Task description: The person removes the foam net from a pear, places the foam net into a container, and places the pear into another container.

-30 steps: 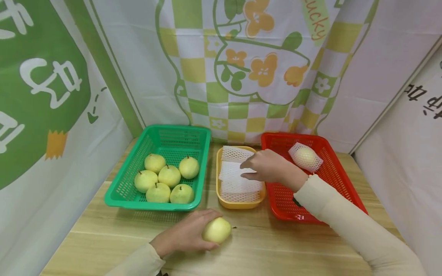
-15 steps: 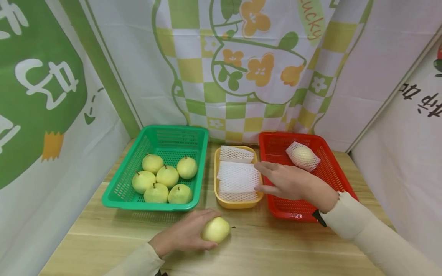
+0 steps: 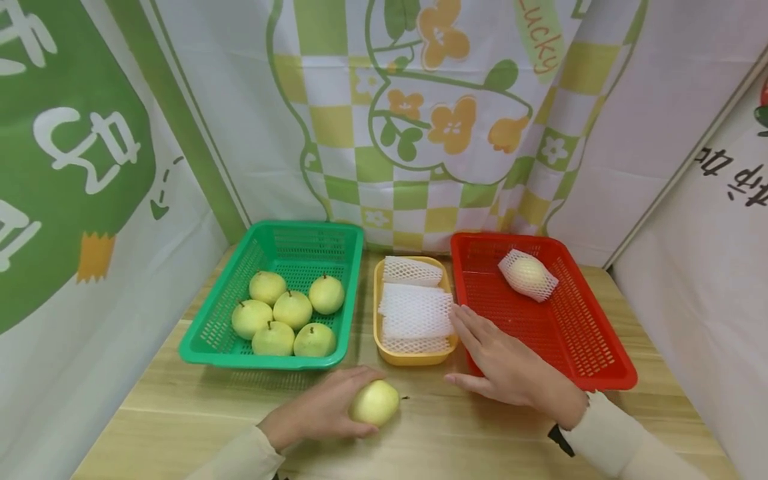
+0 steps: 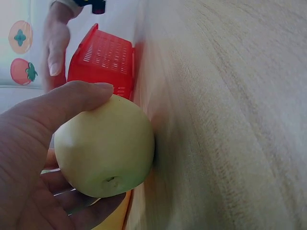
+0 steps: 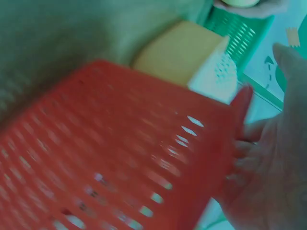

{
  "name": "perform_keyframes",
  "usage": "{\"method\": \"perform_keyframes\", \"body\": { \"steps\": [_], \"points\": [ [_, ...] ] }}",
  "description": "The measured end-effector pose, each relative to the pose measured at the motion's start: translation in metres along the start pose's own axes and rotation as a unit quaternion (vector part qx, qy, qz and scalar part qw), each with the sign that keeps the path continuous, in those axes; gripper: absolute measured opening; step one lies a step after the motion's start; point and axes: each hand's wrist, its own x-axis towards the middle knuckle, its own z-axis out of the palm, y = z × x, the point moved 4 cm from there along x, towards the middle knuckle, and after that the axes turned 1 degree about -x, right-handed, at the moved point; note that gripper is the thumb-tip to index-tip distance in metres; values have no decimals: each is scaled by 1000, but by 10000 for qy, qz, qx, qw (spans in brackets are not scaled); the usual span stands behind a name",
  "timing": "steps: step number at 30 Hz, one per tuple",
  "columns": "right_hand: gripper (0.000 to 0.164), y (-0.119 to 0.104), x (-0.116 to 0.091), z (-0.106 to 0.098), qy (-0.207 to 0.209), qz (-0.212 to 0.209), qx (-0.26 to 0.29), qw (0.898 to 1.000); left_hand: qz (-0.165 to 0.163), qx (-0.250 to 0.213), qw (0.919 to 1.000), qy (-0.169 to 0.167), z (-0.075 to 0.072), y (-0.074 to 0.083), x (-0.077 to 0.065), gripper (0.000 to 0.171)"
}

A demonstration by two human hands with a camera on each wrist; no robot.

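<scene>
My left hand (image 3: 327, 407) grips a yellow-green pear (image 3: 375, 403) low over the wooden table, thumb and fingers curled around it, its stem pointing right. In the left wrist view the pear (image 4: 105, 146) shows its blossom end, close against the tabletop. My right hand (image 3: 510, 367) holds nothing; its fingers are extended, above the near left corner of the red basket (image 3: 600, 333). Left of its fingertips is the yellow tray (image 3: 414, 359) with white foam net sleeves (image 3: 417, 310). The right wrist view shows the right hand (image 5: 268, 163) beside the red basket's rim; touching cannot be told.
A green basket (image 3: 198, 351) at the left holds several pears (image 3: 293, 309). In the red basket's far part lies a pear in a foam net (image 3: 529, 275). Printed cloth walls (image 3: 420, 133) enclose the table (image 3: 444, 447) at the back and sides.
My right hand has drawn away from the foam net sleeves, moving right and then nearer to me, with its fingers straightening. The left hand and its pear have stayed in place.
</scene>
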Motion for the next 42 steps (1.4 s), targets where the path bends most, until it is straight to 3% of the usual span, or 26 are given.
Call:
{"method": "perform_keyframes", "body": {
  "steps": [4, 12, 19, 25, 32, 37, 42],
  "points": [
    [103, -1, -5, 14, 351, -31, -74, 9994, -57, 21, 10000, -3, 0, -1, -1, 77],
    [103, -2, -7, 32, 652, -16, -492, 9967, -93, 153, 9998, -70, -1, 2, -4, 76],
    [102, -3, -7, 34, 790, -5, -642, 9948, 150, 234, 9996, 13, -13, 16, -8, 74],
    [102, -2, -6, 34, 731, 25, -681, 9950, 396, 138, 9990, 172, -48, 36, -8, 68],
    [101, -2, -6, 34, 673, 81, -686, 9953, 715, 533, 9945, 545, -99, 44, -5, 71],
    [101, -2, -6, 34, 809, 33, -729, 9940, 739, 714, 9900, 967, -136, 36, 0, 70],
    [100, -2, -6, 34, 926, -13, -789, 9926, 449, 784, 9875, 1292, -168, 11, 10, 71]
  ]
}}
